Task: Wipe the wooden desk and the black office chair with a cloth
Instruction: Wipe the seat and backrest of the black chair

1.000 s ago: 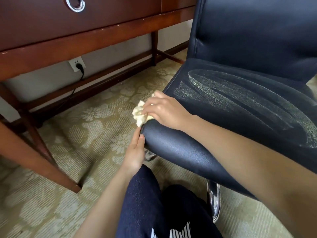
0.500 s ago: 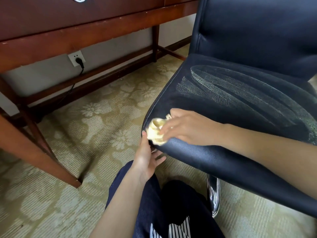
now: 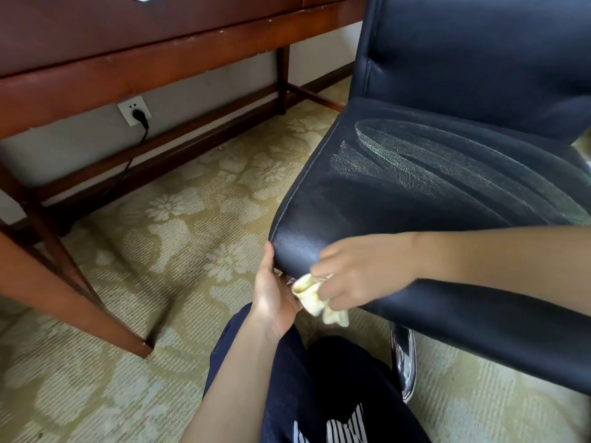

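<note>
Right hand [image 3: 361,270] grips the cloth [image 3: 315,303] on the chair [image 3: 415,203] front edge, which runs toward 4 o'clock. Left hand [image 3: 275,295] touches the corner at 9 o'clock; fingers hidden, grip undetermined.

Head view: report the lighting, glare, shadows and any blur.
Head view: soft, even light; a pale sheen on the front corner of the chair; a bright glint on the chrome base; the desk leg throws a soft shadow on the carpet; the right hand and cloth look slightly motion-blurred; elsewhere fairly sharp.
</note>
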`<state>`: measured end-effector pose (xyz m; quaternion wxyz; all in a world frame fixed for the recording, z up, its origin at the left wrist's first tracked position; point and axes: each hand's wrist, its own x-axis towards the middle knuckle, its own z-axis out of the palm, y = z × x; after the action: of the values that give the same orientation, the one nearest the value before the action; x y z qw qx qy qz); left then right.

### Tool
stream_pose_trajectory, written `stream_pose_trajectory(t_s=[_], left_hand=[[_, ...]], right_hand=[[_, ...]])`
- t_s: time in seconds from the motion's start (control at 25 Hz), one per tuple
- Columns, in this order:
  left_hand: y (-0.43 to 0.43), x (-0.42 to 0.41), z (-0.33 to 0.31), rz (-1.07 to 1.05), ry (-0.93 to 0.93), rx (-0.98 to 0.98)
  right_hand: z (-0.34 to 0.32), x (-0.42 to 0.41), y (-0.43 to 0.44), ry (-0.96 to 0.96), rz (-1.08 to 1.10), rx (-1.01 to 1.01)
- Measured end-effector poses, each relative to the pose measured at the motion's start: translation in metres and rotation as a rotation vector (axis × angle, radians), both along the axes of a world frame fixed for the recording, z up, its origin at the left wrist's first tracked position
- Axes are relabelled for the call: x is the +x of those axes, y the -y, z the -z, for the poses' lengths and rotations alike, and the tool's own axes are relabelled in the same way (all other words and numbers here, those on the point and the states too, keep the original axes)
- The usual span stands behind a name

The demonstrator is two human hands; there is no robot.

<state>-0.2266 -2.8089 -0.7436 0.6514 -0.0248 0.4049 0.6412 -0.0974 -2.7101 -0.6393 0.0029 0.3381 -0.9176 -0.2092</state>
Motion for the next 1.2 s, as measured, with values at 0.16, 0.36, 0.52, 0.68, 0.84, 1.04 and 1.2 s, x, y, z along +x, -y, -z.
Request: stream_pose_trajectory(t_s=[0.16,0.36,0.52,0.68,0.84,1.04,1.2], left_hand=[[0.003,-0.009,0.004,-0.060,0.005,-0.008],[0.007,-0.011,0.010,-0.041,-0.087,0.002],[0.001,-0.011,-0.001,0.023,-0.313,-0.074],[-0.007,-0.012,-0.010,0.054,-0.461,-0.128],[-0.008,-0.013,-0.009,0.041,-0.486,-0.148],[-0.007,-0.021,-0.016,0.144,-0.514,-0.184],[-0.015,-0.029,-0.035,0.004,-0.744,-0.202]], right_hand=[[0.005,-0.051,-0.002,-0.133,-0.025,-0.085],[-0.003,-0.092,-0.031,-0.289,0.436,-0.201],[0.003,-0.070,-0.058,-0.381,0.908,-0.542],[0.008,-0.041,-0.035,-0.390,0.791,-0.669],[0.002,-0.003,-0.024,-0.300,0.761,-0.758],[-0.007,0.034,-0.007,-0.031,0.724,-0.764],[-0.042,0.038,-0.021,-0.262,0.926,-1.081]])
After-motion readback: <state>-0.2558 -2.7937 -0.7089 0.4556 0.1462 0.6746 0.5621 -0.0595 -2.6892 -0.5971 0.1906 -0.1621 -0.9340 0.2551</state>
